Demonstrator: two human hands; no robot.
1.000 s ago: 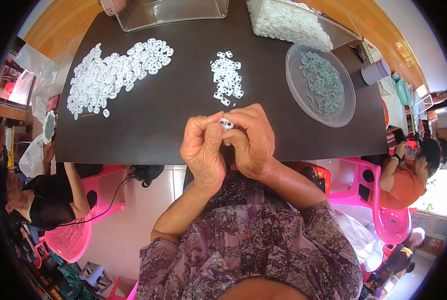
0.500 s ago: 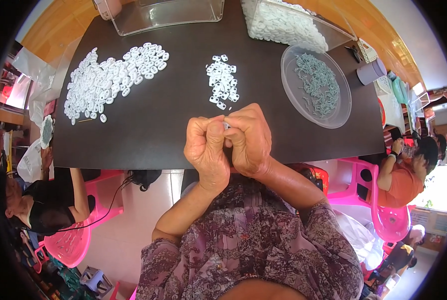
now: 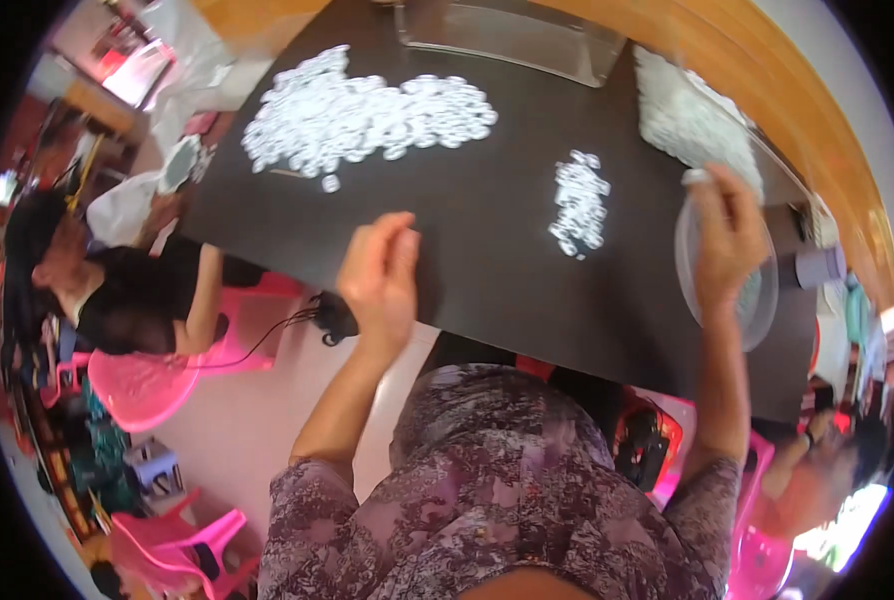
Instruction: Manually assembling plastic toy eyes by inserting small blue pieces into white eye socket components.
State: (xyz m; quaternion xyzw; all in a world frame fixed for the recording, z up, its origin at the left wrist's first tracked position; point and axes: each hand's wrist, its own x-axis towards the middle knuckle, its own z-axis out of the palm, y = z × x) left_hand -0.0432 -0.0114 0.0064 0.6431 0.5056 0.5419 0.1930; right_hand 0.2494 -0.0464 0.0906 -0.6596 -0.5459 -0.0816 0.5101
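Observation:
My right hand (image 3: 724,245) is raised over the clear round tray (image 3: 683,262) at the right, its fingertips pinched on a small white plastic piece (image 3: 697,176). The hand hides much of the tray and the greenish small parts in it. My left hand (image 3: 379,285) hovers over the near table edge, fingers half curled and slightly apart, with nothing visible in them. Farther off on the left lies a wide pile of white oval pieces (image 3: 367,118). A smaller cluster of white pieces (image 3: 579,203) sits between my hands, toward the right.
A clear container of white pieces (image 3: 689,115) stands at the far right, beyond the tray. Another clear box (image 3: 507,45) is at the back. A lilac cup (image 3: 820,267) stands right of the tray. A person in black (image 3: 137,300) sits at the left, near a pink chair (image 3: 147,385).
My hands, together around a small piece before, have parted. The right has swung out to the tray with a white piece; the left has shifted left relative to the cluster. The view has turned.

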